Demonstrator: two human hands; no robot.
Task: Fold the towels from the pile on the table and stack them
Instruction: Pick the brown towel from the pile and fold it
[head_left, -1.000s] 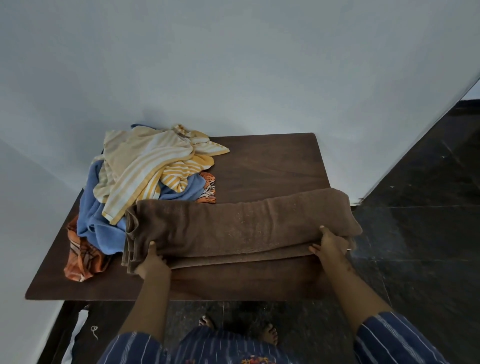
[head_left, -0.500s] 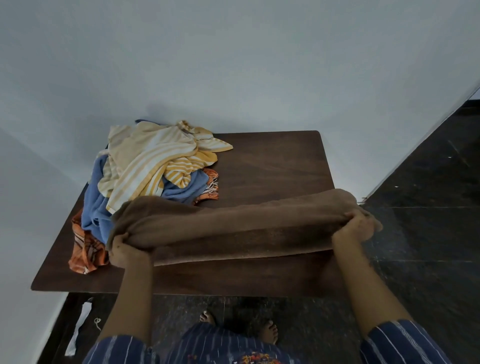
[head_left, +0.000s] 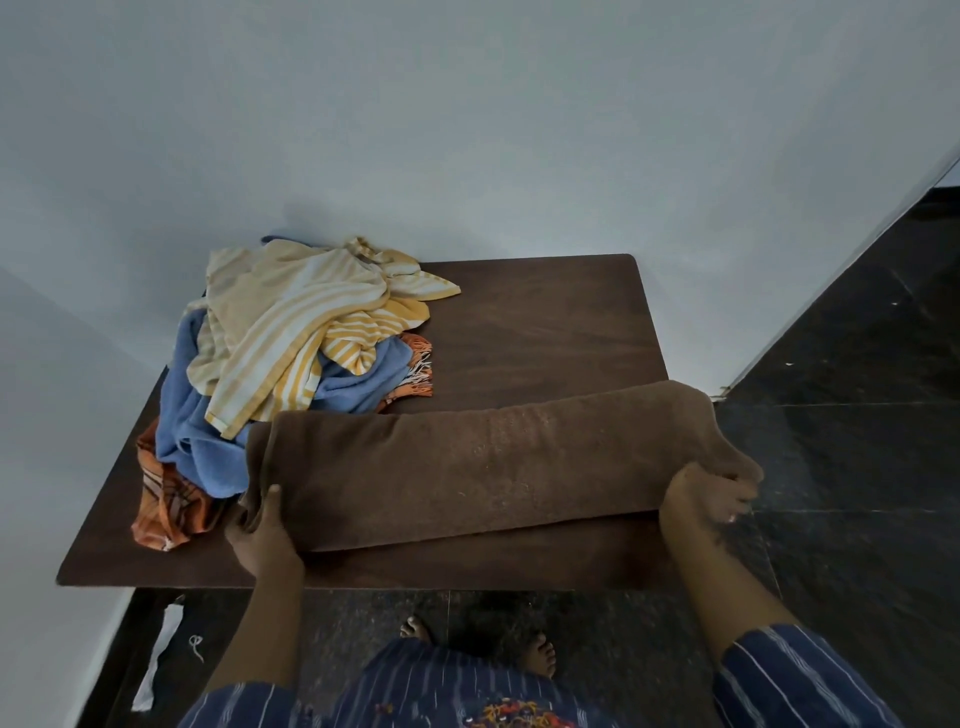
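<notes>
The brown towel (head_left: 478, 467) lies folded into a long band across the near half of the table (head_left: 545, 322), its right end reaching past the table's right edge. Your left hand (head_left: 262, 535) grips its left end, thumb on top and the fingers tucked under the cloth. Your right hand (head_left: 711, 493) pinches the right end, fingers curled round the bunched corner, which looks raised off the wood, though the angle makes that hard to judge.

Half a second ago you held the towel stretched and lifted between two fists; now it is laid down flat and wider, and your left hand has shifted right and lower, with the thumb showing on top.

Just behind the towel's left end sits the pile (head_left: 291, 364): a yellow striped towel (head_left: 291, 322) on top, a blue towel (head_left: 187, 431) under it, an orange cloth (head_left: 166, 504) at the bottom. The brown towel touches the pile's near edge.
</notes>
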